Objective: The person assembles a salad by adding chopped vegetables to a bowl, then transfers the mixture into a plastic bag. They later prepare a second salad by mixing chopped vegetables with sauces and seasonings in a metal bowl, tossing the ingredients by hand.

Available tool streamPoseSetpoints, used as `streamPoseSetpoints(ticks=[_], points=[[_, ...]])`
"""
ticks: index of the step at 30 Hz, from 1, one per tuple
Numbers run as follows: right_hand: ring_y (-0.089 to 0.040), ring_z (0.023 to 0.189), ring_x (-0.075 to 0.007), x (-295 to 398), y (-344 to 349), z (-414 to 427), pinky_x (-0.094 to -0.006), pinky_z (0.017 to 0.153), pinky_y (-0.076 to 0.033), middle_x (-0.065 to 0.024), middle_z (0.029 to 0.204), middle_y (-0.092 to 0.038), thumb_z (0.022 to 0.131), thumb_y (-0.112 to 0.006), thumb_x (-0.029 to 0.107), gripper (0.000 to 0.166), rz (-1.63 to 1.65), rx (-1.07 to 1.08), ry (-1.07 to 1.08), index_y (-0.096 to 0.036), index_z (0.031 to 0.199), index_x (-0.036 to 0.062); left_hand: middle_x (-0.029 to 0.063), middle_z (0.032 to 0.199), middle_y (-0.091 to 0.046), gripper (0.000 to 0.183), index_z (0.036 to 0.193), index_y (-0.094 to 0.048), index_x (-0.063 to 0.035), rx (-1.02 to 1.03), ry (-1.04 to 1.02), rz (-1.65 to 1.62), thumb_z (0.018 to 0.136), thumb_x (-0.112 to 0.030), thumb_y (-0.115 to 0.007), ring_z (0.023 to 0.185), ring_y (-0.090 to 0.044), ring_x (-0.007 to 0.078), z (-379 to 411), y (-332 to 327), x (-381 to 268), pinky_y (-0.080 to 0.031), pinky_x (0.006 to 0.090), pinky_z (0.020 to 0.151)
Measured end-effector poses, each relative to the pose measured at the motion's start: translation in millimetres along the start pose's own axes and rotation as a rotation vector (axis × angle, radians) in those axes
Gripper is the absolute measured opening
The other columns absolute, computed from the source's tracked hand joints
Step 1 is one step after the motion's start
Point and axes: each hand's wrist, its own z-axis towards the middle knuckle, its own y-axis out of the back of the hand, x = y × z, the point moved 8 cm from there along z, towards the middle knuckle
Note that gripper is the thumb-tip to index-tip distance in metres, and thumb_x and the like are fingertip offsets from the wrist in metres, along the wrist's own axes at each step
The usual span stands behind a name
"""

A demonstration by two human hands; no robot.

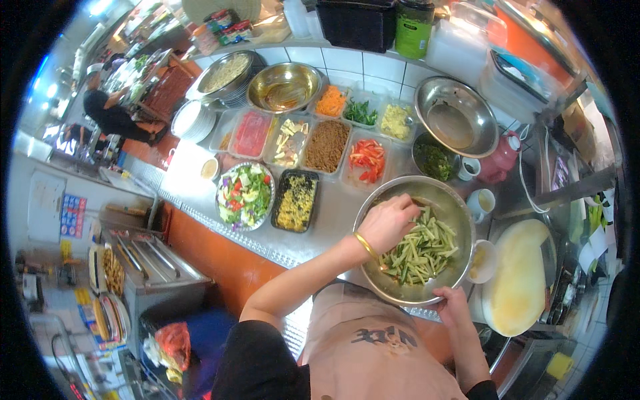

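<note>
A large stainless steel bowl (471, 250) stands at the counter's front edge, holding a heap of green vegetable strips (425, 250) that look like cucumber. Over the heap's far left side, my left hand (392, 222), with a gold-coloured bangle at the wrist, reaches into the bowl with fingers bent down. Its fingertips are partly hidden, so whether it pinches any strips cannot be told. My right hand (451, 301) grips the bowl's near right rim. Close to the bowl's right side are a small white cup (482, 202) and a small tub (482, 261) with yellowish contents.
Clear tubs hold red pepper strips (367, 160), brown crumbly food (327, 145) and shredded carrot (331, 101). A salad plate (245, 197) and black tray (295, 200) lie left. A steel basin (456, 116) stands behind; a pale oblong board (517, 280) is right. Another person (112, 107) stands far left.
</note>
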Motion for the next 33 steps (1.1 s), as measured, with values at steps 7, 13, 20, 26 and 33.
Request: streamPoseSetpoints(ticks=[7,13,20,26,33], points=[[-0.068,0.082,-0.0325,-49.1,-57.8,26.0,-0.0435,0.061,-0.063,-0.0210,0.108,-0.059,0.076,-0.050,-0.004,0.052,0.118,-0.140,-0.067,-0.039,0.127,-0.0049,0.0104,0.091,-0.062,0.021,0.097,-0.067,-0.0072,0.009,0.025,0.032,0.077,-0.003,-0.062,0.078,-0.065,0.0288,-4.5,72.3,127.1,-0.055,0.0373,0.069],[-0.068,0.079,-0.0331,-61.8,-106.8,26.4,-0.0430,0.059,-0.063,-0.0209,0.107,-0.060,0.077,-0.050,-0.002,0.055,0.203,-0.333,-0.015,-0.035,0.130,-0.0041,0.0076,0.137,-0.049,0.048,0.131,-0.053,-0.0192,0.600,-0.218,0.535,0.085,-0.005,-0.051,0.106,-0.059,0.0290,-21.9,39.7,297.6,-0.053,0.0398,0.082],[-0.068,0.081,-0.0339,-55.4,-140.9,32.0,-0.0457,0.062,-0.063,-0.0219,0.109,-0.059,0.077,-0.050,0.001,0.052,0.168,-0.335,0.010,-0.039,0.126,-0.0076,0.0051,0.145,-0.038,0.060,0.145,-0.033,-0.0212,0.754,-0.663,0.676,0.090,-0.010,-0.052,0.112,-0.052,0.0264,-22.8,0.5,317.6,-0.054,0.0339,0.080],[-0.068,0.081,-0.0332,-50.6,-153.0,45.0,-0.0419,0.060,-0.063,-0.0232,0.109,-0.059,0.078,-0.049,-0.001,0.052,0.192,-0.335,0.079,-0.035,0.127,-0.0090,0.0060,0.131,-0.045,0.044,0.128,-0.047,-0.0154,0.890,-0.624,0.664,0.086,-0.010,-0.057,0.113,-0.051,0.0280,-16.4,-16.1,322.3,-0.058,0.0346,0.073],[-0.067,0.082,-0.0351,-40.6,-153.8,51.4,-0.0431,0.061,-0.063,-0.0267,0.109,-0.057,0.080,-0.050,0.000,0.046,0.105,-0.407,0.127,-0.036,0.122,-0.0107,0.0102,0.117,-0.056,0.050,0.121,-0.055,-0.0113,0.493,-0.208,0.113,0.073,-0.004,-0.068,0.104,-0.058,0.0329,10.7,30.1,334.5,-0.052,0.0433,0.086]])
